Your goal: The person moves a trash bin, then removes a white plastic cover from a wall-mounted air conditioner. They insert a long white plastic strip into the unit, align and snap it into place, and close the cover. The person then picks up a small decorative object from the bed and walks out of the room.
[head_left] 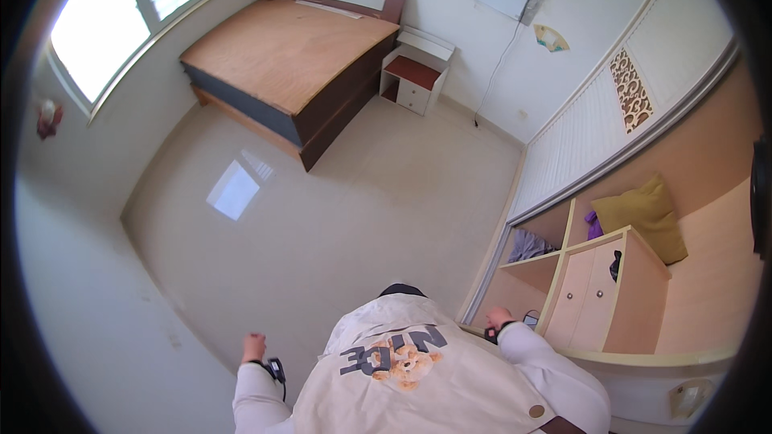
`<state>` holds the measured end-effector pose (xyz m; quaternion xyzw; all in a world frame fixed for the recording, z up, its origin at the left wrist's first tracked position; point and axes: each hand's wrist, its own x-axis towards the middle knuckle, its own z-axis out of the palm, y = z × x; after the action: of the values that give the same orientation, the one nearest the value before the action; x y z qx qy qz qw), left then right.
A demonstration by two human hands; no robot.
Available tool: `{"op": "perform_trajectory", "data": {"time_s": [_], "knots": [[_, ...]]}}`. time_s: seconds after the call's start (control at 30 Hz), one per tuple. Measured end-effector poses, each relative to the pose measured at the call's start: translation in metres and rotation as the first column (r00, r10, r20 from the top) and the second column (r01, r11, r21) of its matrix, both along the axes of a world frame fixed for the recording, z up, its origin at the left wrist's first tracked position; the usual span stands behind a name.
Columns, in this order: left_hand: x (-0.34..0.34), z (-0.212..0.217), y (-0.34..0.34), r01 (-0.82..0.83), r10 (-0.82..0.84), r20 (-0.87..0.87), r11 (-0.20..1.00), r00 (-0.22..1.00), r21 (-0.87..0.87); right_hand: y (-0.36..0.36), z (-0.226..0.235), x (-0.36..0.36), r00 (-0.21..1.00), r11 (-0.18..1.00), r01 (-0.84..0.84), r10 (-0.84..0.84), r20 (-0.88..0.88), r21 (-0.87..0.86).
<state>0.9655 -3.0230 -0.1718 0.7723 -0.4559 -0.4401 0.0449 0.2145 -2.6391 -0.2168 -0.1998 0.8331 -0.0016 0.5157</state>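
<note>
One left hand (254, 347) half-curled, right hand (498, 321) half-curled beside wardrobe (585, 285)

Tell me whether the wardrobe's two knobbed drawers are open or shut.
Shut: both drawers have fronts lying flush, and no drawer interior shows.

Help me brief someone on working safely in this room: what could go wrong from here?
The right hand appears close to the open wardrobe, so it might knock against an edge.
The black device strapped near the left hand has a cord hanging from it that could snag.
The shiny floor may be slippery underfoot.
</note>
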Motion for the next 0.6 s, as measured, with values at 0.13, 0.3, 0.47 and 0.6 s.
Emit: {"op": "perform_trajectory", "data": {"time_s": [0.13, 0.3, 0.47, 0.6], "knots": [[-0.130, 0.035, -0.192, 0.045, -0.071, -0.120, 0.977, 0.990, -0.209, 0.004, -0.020, -0.016, 0.898, 0.897, -0.396, 0.423, -0.123, 0.197], [-0.281, 0.050, -0.297, 0.272, -0.278, -0.035, 0.954, 0.960, -0.127, -0.128, -0.009, -0.087, 0.991, 0.964, -0.129, 0.130, 0.008, 0.231], [-0.361, 0.081, -0.346, 0.483, -0.496, -0.013, 0.840, 0.868, 0.248, -0.412, 0.062, -0.232, 0.644, 0.702, -0.709, 0.685, -0.341, 0.071], [-0.358, 0.073, -0.408, 0.358, -0.388, 0.053, 0.887, 0.920, 0.292, -0.646, 0.127, -0.286, 0.957, 0.778, 0.194, -0.285, -0.060, -0.597]]}}
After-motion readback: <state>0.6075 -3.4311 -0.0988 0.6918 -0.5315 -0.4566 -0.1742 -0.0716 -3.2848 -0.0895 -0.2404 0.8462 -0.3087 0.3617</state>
